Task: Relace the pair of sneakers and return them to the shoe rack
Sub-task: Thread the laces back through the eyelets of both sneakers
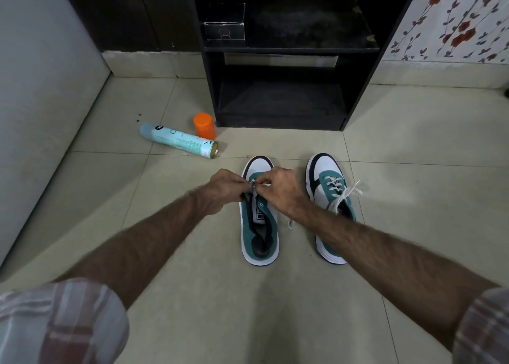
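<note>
Two teal, white and black sneakers stand side by side on the tiled floor, toes pointing away from me. Over the left sneaker (260,234) both hands meet near its front eyelets. My left hand (224,188) and my right hand (278,188) each pinch the white lace (252,185) there. A loose end of that lace lies on the floor by the shoe's right side. The tongue of this shoe is exposed and most eyelets are bare. The right sneaker (330,198) is laced and tied with a white bow.
A black shoe rack (281,88) with open shelves stands straight ahead against the wall. A pale blue spray can (179,141) lies on its side to the left, with an orange cap (204,126) standing behind it. A grey wall runs along the left.
</note>
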